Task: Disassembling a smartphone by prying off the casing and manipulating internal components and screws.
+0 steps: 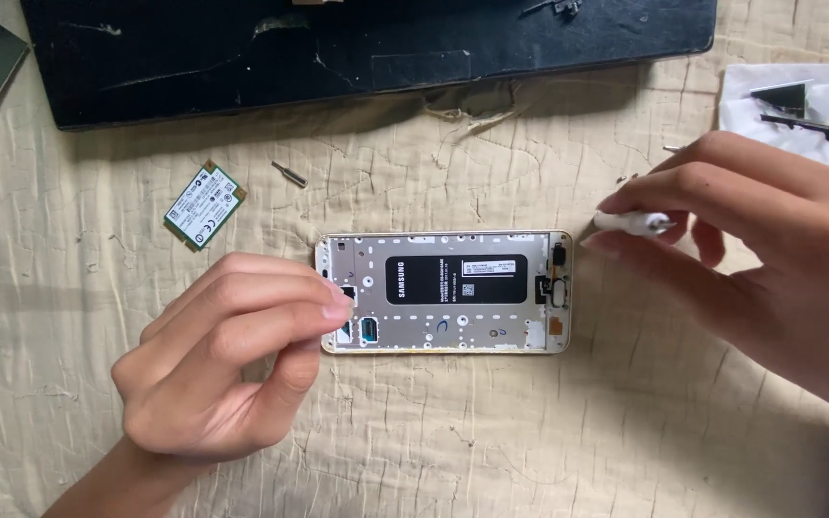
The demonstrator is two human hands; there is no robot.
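- Left hand (213, 360) pinches at the opened white-framed phone (443, 291) lying on the cream quilted cloth (491, 432).
- Right hand (769, 249) grips a small white tool (630, 223) beside it.
- Green circuit card (204, 204) and small metal bit (290, 174) lie near the black case (367, 48).

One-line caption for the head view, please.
Left hand steadies an opened white-framed phone on a cream quilted cloth while right hand pinches a small white tool.

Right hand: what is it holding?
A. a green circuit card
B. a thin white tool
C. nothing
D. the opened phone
B: the right hand pinches a thin white tool just past the end of the opened phone; the green circuit card lies apart on the cloth.
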